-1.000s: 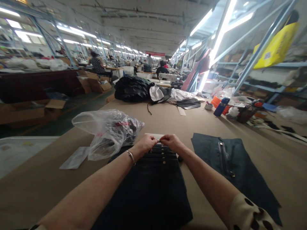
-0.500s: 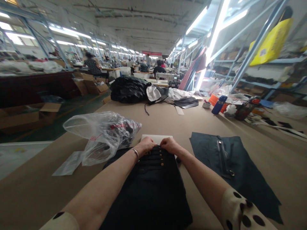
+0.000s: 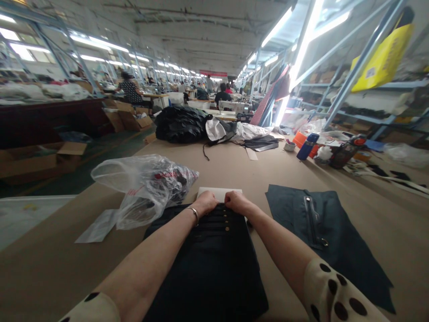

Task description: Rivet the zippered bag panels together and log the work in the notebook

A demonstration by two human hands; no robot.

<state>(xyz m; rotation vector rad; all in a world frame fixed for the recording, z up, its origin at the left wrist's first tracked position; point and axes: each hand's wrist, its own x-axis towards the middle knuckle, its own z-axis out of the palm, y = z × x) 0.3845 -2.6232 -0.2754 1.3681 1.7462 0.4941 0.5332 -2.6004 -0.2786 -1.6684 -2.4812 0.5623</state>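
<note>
A stack of dark fabric pieces with small brass studs lies in front of me on the brown table. My left hand and my right hand rest side by side at the stack's far edge, fingers curled down and pinching the top piece. A white card sticks out just beyond my fingers. To the right lies a single dark fabric piece with a zipper.
A clear plastic bag with contents sits left of the stack, a flat plastic sleeve beside it. Farther back are a black fabric pile, a blue bottle and clutter. Shelving stands at the right; seated people work at the back.
Both hands have lowered from a raised pinch onto the far edge of the stack. The view has shifted slightly.
</note>
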